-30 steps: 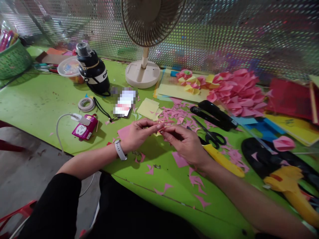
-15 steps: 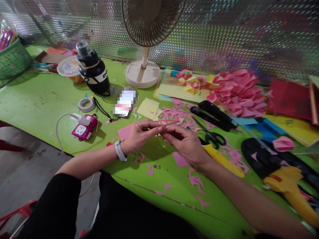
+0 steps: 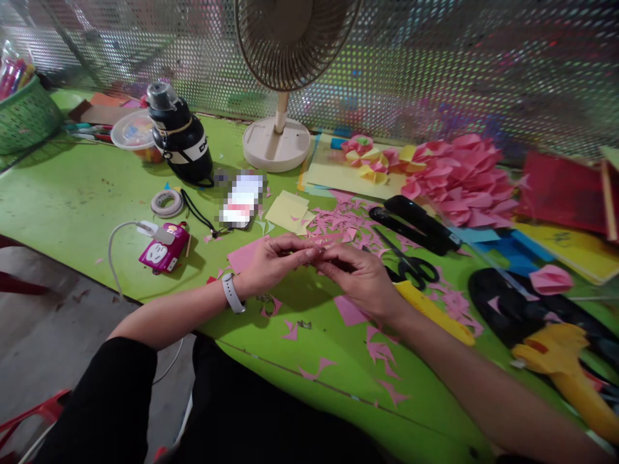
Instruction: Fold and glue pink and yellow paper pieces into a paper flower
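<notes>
My left hand (image 3: 280, 259) and my right hand (image 3: 355, 274) meet above the green table, fingertips pinched together on a small piece of pink paper (image 3: 333, 238). Fingers hide most of that piece. Under my left hand lies a flat pink sheet (image 3: 244, 256); a pink square (image 3: 350, 310) lies below my right hand. Just beyond the hands are many pink paper scraps (image 3: 345, 216) and some pale yellow squares (image 3: 289, 211). Black-handled scissors (image 3: 411, 265) and a yellow-handled tool (image 3: 432, 312) rest to the right of my right hand.
A fan (image 3: 276, 145) stands at the back, with a black bottle (image 3: 186, 142), a phone (image 3: 242, 200), a tape roll (image 3: 167, 203) and a purple power adapter (image 3: 164, 248) to the left. On the right are a stapler (image 3: 418, 222), folded pink paper petals (image 3: 464, 180) and a yellow glue gun (image 3: 565, 367).
The pink paper between my fingers has tilted or turned slightly, and less of its edge shows. Both hands stay in nearly the same place.
</notes>
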The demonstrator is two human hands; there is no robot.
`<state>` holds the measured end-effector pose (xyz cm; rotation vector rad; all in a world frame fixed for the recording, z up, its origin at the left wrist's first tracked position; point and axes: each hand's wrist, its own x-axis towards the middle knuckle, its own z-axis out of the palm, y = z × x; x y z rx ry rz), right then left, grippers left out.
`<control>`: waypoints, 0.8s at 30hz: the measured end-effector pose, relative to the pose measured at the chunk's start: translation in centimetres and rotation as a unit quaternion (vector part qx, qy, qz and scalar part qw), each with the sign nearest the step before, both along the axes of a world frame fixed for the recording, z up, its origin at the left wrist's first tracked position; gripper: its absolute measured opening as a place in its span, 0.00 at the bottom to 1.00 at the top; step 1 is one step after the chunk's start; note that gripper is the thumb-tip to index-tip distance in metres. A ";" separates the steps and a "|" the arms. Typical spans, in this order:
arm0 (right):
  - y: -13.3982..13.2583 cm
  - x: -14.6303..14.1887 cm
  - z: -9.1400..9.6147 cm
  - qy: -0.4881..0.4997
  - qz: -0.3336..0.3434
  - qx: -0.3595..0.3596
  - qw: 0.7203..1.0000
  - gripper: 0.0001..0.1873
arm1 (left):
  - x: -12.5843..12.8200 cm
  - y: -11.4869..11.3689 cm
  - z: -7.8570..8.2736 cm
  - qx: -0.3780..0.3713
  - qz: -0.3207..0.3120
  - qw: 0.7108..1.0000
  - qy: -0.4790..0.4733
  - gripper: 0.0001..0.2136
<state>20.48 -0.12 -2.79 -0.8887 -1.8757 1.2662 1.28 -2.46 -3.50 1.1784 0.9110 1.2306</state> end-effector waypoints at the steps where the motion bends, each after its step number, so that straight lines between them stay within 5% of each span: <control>1: 0.0 0.0 0.0 -0.001 0.002 -0.003 1.000 0.05 | 0.0 0.0 0.0 -0.007 -0.003 1.000 -0.003 0.10; 14: -0.9 -0.6 0.3 -0.037 -0.010 -0.034 0.999 0.08 | 0.3 0.2 -0.3 -0.026 0.047 0.998 -0.042 0.12; 24: -0.1 0.1 0.2 -0.047 0.024 -0.091 0.994 0.14 | -0.1 0.4 -0.5 -0.016 -0.013 0.999 -0.033 0.09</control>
